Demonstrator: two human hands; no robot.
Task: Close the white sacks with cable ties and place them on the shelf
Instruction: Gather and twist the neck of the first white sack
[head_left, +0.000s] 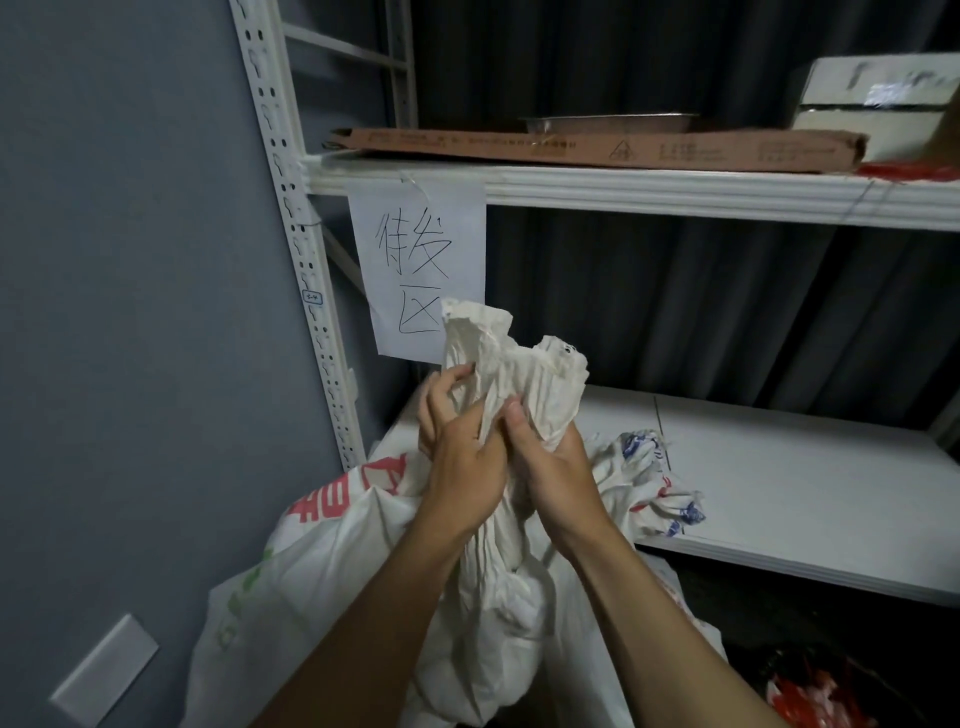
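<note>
Facing a white slotted shelving rack (291, 208), with its left upright running tight along the grey wall (130, 312). Looking across its lower shelf board (805, 493), with a wide bare stretch opening toward the right and back, and the front edge sitting just behind the sacks. Passing under the upper shelf edge (675, 195), with a flat cardboard box (597, 148) lying along its lip. Holding up a plain white sack (498, 623) in front of the lower shelf, with the body sagging below the board's front edge and the gathered neck sticking up above both hands. Brushing against a red-printed sack (322, 519) crowding in on the left. Leaving a crumpled blue-printed sack (644, 467) resting on the board just right of the hands, near the front edge. Clenching the bunched neck with the left hand (462, 457), fingers curling into the folds. Wrapping the same neck with the right hand (556, 467), thumb pressing the fabric, hands touching. Partly covering a handwritten paper sign (415, 260) hanging from the upper shelf edge.
</note>
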